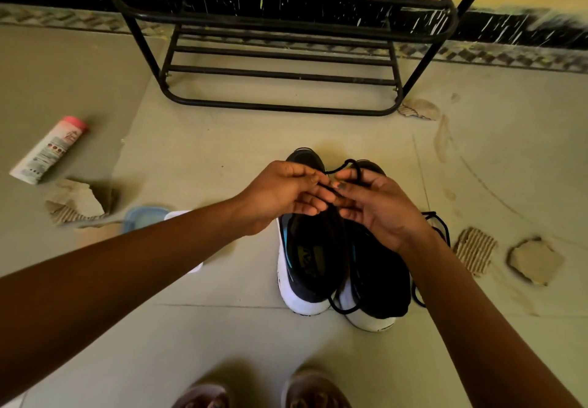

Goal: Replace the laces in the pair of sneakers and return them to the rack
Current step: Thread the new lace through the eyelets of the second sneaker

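Directly above the toes of the pair: left hand [283, 193] and right hand [381, 210] close together, fingertips meeting, each pinching the same black lace [350, 161], a small loop of it arching up over the right forefinger. Straight below, side by side and touching: left sneaker [305, 267] under the left hand, right sneaker [378, 283] under the right, both upright on the floor [222, 328]. Long axes pointing away from the body, heels near, toes far, toward the shoe rack [280, 57] standing well beyond. Eyelet rows hidden beneath both hands; shoe on the receiving end of the held lace impossible to tell. One black tail showing between the heels. Just right of the right sneaker, partly behind the forearm: second lace [445, 226], loose on the floor. Off to the left, well apart: lying tube [47, 150] and blue-lidded container [143, 216]. Likely next: threading downward, a short drop for either hand, neither nearer. Rack reachable only by a forward carry along the shoes' own axis.
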`<state>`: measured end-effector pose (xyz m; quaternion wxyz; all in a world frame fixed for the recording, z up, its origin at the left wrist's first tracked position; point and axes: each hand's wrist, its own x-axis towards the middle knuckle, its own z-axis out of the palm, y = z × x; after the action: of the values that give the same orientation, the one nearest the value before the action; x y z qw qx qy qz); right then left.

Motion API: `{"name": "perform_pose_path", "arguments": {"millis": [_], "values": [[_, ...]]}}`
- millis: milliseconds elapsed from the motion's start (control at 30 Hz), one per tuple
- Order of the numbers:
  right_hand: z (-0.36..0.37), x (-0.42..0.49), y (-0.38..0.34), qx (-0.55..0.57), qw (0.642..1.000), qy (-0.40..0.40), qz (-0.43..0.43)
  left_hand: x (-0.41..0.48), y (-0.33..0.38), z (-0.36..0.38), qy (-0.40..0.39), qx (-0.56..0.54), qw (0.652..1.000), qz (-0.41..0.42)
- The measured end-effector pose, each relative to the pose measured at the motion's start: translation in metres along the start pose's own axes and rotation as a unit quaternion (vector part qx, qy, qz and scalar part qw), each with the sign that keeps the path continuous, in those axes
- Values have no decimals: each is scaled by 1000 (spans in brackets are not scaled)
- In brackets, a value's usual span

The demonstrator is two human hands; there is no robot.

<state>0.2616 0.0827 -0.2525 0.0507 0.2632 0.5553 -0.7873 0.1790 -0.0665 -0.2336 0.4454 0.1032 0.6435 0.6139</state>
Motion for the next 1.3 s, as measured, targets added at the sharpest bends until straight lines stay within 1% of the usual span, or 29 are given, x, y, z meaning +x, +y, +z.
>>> {"name": "perform_pose_path", "arguments": {"millis": [100, 167, 200, 267, 300, 367, 433, 500, 600, 733, 800, 867, 900, 967, 1067, 1233, 1300], "values": [[-2, 1, 4, -9, 1000, 14, -18, 0, -2, 2, 9, 48, 999, 5], [-4, 4, 4, -50, 997, 44, -43, 2, -8, 2, 38, 142, 989, 26], [-6, 5, 5, -90, 992, 64, -61, 4, -13, -1, 59, 211, 974, 49], [-10, 8, 6, -177, 975, 92, -94, 7, -23, -8, 100, 354, 925, 98], [-11, 10, 8, -207, 968, 98, -100, 7, -26, -12, 108, 409, 900, 111], [-14, 14, 12, -263, 955, 103, -91, 7, -32, -17, 101, 479, 863, 124], [-14, 17, 17, -307, 943, 101, -80, 8, -36, -18, 83, 527, 837, 123], [-14, 19, 22, -319, 939, 102, -77, 9, -38, -16, 60, 561, 819, 104], [-12, 20, 24, -329, 932, 111, -106, 11, -38, -11, 38, 610, 787, 87], [-12, 25, 27, -315, 934, 116, -126, 12, -41, -5, 70, 626, 769, 109], [-11, 27, 29, -267, 949, 113, -124, 13, -42, -3, 85, 631, 762, 121], [-10, 28, 30, -235, 956, 115, -132, 14, -43, -3, 94, 628, 762, 126], [-10, 29, 31, -243, 952, 120, -142, 15, -44, -3, 99, 624, 765, 128], [-9, 30, 33, -294, 933, 130, -161, 18, -45, -3, 101, 610, 775, 129], [-5, 29, 34, -353, 910, 131, -172, 20, -49, -3, 97, 566, 810, 115], [0, 28, 33, -381, 899, 110, -187, 23, -54, -2, 114, 488, 861, 91], [0, 29, 33, -381, 901, 110, -178, 26, -56, 0, 131, 456, 877, 77]]}}
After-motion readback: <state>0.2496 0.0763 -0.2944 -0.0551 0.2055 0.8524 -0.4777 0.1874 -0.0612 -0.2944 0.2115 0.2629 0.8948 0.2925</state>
